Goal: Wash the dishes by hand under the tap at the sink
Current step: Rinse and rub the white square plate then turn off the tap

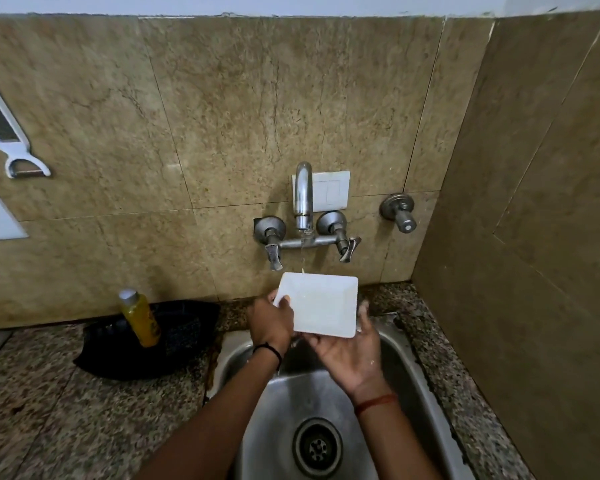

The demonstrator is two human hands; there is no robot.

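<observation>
A white square plate point(321, 304) is held tilted over the steel sink point(413, 368), under a thin stream of water from the wall tap point(303, 195). My left hand point(269, 322) grips the plate's left edge, thumb on the front face. My right hand point(352, 355) supports the plate from below and the right, palm up, fingers curled round its right edge. The water lands on the plate's upper rim.
A yellow dish-soap bottle point(140, 317) stands on a dark cloth point(184, 334) on the granite counter point(66, 410) left of the sink. A second valve point(398, 211) juts from the wall. A peeler point(0, 126) hangs at upper left. The side wall stands close on the right.
</observation>
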